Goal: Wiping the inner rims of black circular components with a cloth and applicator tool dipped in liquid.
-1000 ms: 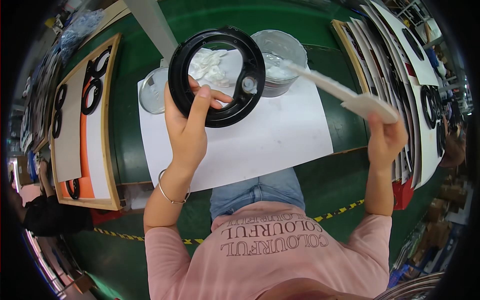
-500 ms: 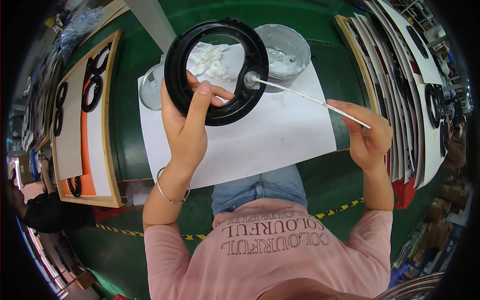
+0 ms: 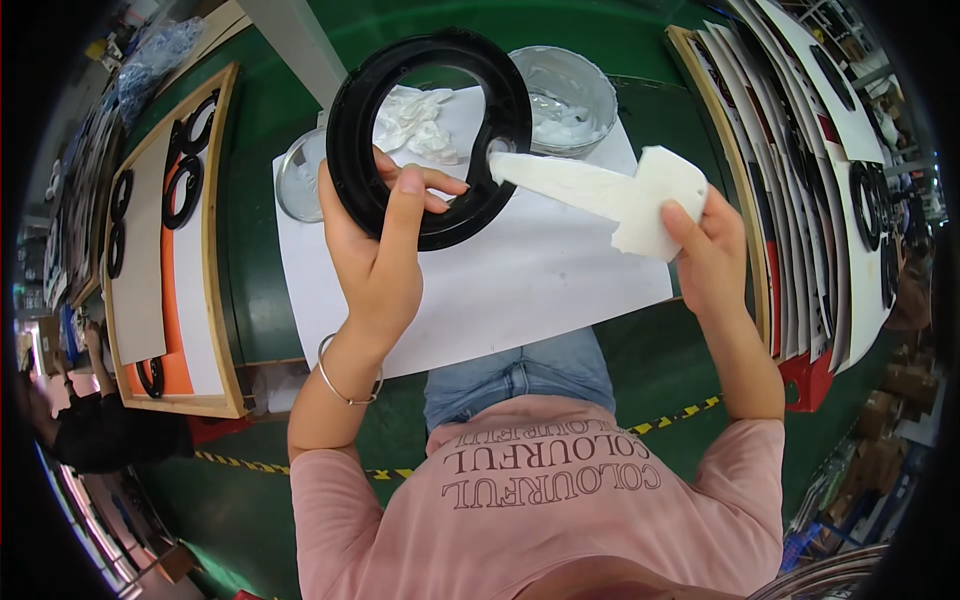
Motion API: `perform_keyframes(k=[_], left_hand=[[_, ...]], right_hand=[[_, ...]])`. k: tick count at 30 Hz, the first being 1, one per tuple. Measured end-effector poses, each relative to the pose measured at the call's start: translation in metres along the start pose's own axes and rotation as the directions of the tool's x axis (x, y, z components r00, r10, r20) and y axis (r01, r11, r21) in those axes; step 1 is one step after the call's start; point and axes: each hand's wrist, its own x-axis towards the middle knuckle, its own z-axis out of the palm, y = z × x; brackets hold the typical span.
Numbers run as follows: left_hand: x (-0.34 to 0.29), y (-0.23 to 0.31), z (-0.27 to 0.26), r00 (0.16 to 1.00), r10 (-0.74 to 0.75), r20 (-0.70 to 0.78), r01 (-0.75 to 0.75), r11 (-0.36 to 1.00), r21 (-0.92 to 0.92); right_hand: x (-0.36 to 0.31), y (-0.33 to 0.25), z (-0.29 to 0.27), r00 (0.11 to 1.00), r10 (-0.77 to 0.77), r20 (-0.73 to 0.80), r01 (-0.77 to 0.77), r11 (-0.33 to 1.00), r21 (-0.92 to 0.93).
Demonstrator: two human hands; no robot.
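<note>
— Where's the ring?

— I see the flat black plastic ring (image 3: 432,135) raised over the white paper sheet (image 3: 520,280), left hand (image 3: 385,255) clamped on its lower rim, thumb inside.

— And the other?

— Right hand (image 3: 705,250) pinches a white flat paddle-shaped spatula (image 3: 610,190); its tip touches the ring's right edge.

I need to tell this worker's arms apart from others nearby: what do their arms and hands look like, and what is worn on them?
Both forearms are bare, with no gloves on the left hand or right hand. A thin silver metal bangle circles the left wrist. Short pink sleeves cover only the upper arms.
</note>
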Motion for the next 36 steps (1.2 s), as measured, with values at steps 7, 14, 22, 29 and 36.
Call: perform_keyframes(k=[7, 14, 22, 29, 36], left_hand=[[0.001, 0.003, -0.005, 0.989, -0.133, -0.065, 0.124, 0.985, -0.118], [0.004, 0.006, -0.007, 0.951, -0.289, -0.110, 0.247, 0.925, -0.290], [0.002, 0.005, -0.012, 0.957, -0.267, -0.117, 0.231, 0.939, -0.256], [-0.002, 0.000, -0.008, 0.969, -0.225, -0.102, 0.196, 0.952, -0.237], [-0.003, 0.002, -0.014, 0.965, -0.227, -0.129, 0.195, 0.955, -0.222]], right_hand=[[0.020, 0.014, -0.015, 0.969, -0.043, -0.242, 0.080, 0.986, 0.145], [0.023, 0.022, -0.010, 0.557, -0.594, 0.580, 0.636, -0.144, -0.758], [-0.015, 0.003, -0.040, 0.576, -0.551, 0.604, 0.671, -0.102, -0.734], [-0.003, 0.017, -0.040, 0.943, 0.014, -0.332, 0.029, 0.992, 0.124], [-0.021, 0.061, -0.019, 0.874, 0.433, -0.221, -0.295, 0.833, 0.469]])
